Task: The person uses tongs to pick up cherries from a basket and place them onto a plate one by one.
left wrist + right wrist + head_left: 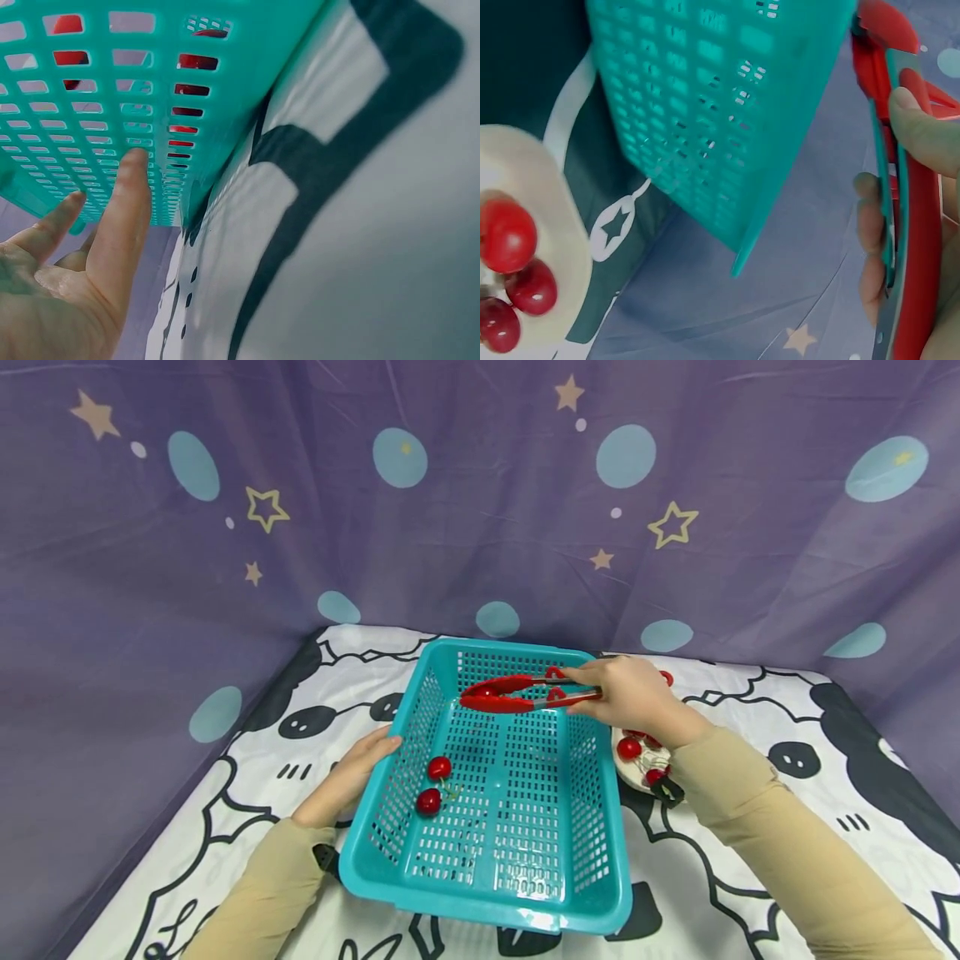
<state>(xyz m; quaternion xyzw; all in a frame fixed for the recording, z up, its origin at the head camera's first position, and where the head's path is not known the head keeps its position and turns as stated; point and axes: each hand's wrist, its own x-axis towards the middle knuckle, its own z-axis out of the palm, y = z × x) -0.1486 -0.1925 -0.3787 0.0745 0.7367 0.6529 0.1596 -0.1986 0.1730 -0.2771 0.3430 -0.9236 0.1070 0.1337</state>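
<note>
The right hand's grip (630, 689) was clamped on the tongs (517, 704), with a cherry (486, 691) between the tips above the far part of the basket (517, 916); a relaxed squeeze could have dropped it, and an excessive one could have ejected it sideways. The left hand's grip (354, 773), fingers extended, touched the basket's outer left side, where a push could have shifted it. The basket contained two cherries (429, 802) near its left wall; the plate (561, 225) on its right held at least three more.
</note>
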